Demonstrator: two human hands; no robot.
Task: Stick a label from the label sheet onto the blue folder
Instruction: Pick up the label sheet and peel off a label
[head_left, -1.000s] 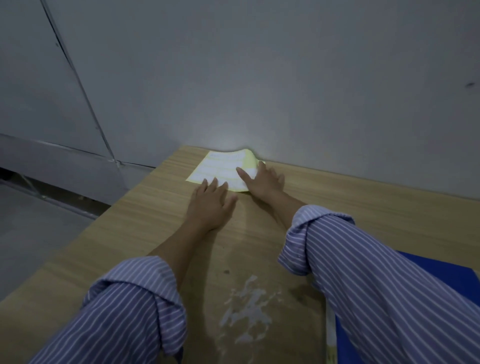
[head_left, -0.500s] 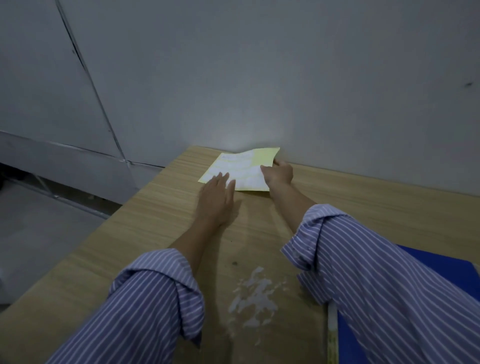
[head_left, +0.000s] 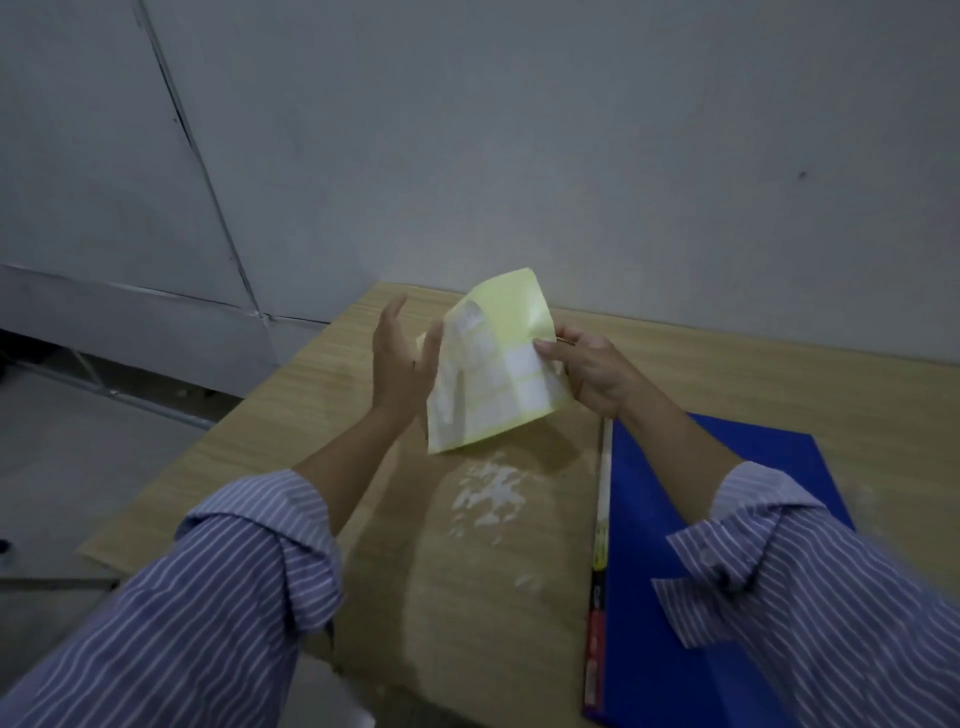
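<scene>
The label sheet, pale yellow backing with white labels, is held up in the air above the table, bent and tilted. My right hand pinches its right edge between thumb and fingers. My left hand is beside the sheet's left edge with fingers spread; whether it touches the sheet I cannot tell. The blue folder lies flat on the table at the lower right, partly under my right forearm, with a white and coloured strip along its left spine.
The wooden table butts against a grey wall at the back. White scuffed patches mark the table's middle. The table's left edge drops to a grey floor.
The sheet has been lifted off the table's far edge and brought nearer, held up by my right hand. My left hand rose from the table to the sheet's left side.
</scene>
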